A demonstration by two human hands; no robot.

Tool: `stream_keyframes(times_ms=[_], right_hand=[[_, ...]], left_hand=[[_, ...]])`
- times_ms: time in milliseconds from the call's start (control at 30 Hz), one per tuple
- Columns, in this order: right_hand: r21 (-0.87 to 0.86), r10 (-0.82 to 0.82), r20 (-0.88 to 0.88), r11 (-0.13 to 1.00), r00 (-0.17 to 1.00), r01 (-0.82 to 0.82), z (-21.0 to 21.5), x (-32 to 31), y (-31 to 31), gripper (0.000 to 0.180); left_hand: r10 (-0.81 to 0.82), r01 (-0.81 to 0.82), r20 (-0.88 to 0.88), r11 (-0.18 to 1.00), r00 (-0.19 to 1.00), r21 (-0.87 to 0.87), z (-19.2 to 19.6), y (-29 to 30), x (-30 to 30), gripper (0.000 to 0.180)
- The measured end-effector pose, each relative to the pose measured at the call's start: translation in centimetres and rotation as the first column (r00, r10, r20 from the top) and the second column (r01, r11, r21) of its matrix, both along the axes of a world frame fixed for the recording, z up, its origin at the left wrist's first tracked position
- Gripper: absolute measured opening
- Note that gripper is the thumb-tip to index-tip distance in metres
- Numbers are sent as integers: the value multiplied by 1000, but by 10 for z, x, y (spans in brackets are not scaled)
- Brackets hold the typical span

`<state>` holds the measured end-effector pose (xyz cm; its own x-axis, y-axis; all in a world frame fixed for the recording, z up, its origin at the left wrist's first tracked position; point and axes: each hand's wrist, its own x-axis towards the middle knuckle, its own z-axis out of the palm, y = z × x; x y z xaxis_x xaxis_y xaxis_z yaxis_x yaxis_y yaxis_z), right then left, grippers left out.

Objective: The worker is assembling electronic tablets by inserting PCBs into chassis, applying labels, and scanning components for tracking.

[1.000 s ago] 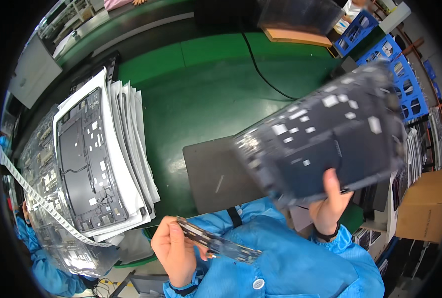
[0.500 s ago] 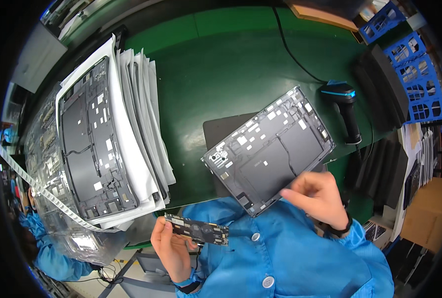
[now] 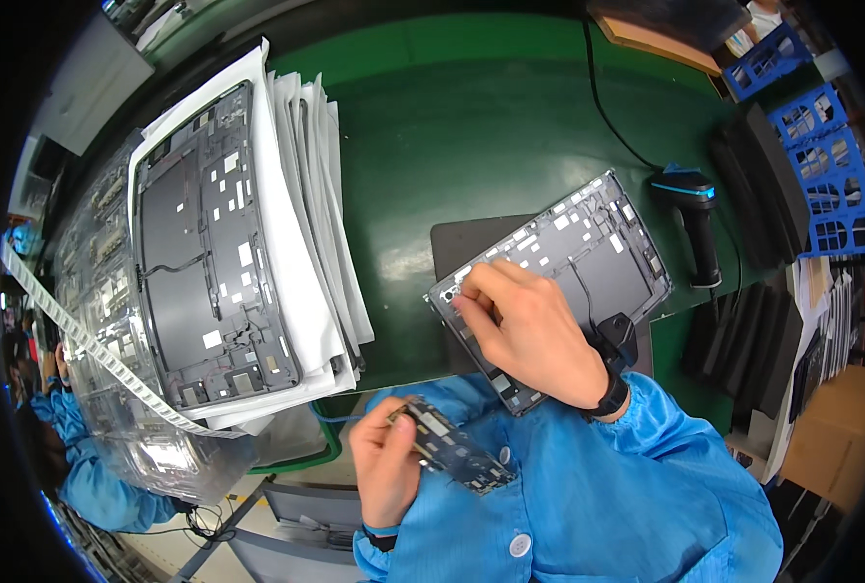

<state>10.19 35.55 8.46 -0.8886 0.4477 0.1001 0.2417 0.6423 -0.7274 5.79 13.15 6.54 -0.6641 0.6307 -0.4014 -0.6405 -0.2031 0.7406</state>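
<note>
A tablet back housing [image 3: 627, 277], dark grey with small white stickers and a cable down its inside, lies tilted on a dark flat plate [image 3: 461, 243] at the table's front edge. Over its left corner, by the round camera holes, my right hand [image 3: 534, 325] bends down with thumb and fingertips together. Whatever that pinch holds, if anything, is hidden. In front of my chest my left hand [image 3: 384, 466] grips one end of a dark circuit board [image 3: 457, 452] between thumb and fingers. The board slants down to the right, apart from the housing.
To the left stands a stack of similar housings [image 3: 185, 321] between white foam sheets [image 3: 291, 282], beside clear plastic trays [image 3: 97, 330] of boards. A black handheld scanner [image 3: 696, 228] stands right. Blue crates [image 3: 826, 165] and a cardboard box [image 3: 840, 428] are beyond. A co-worker's blue sleeve [image 3: 112, 486] shows lower left.
My right hand has moved left and up from the housing's near edge to its camera corner. My left hand has turned the circuit board, and its free end now points lower.
</note>
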Motion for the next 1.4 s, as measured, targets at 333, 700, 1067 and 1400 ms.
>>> stream_keyframes(times_ms=[333, 700, 1067, 1400], right_hand=[[-802, -193, -101, 596, 976, 35, 15, 41, -6, 13], [-616, -43, -290, 773, 956, -152, 19, 52, 2, 16], [-425, 16, -353, 888, 936, -176, 23, 42, -1, 11], [-405, -72, -350, 911, 934, -82, 16, 41, -8, 9]], left_hand=[[-311, 280, -149, 939, 939, -198, 40, 43, -7, 54], [-198, 53, -432, 944, 880, -325, 32, 39, -25, 37], [-177, 13, -440, 937, 880, -350, 48, 41, -22, 37], [-201, -3, -483, 922, 852, -388, 43, 42, -17, 34]])
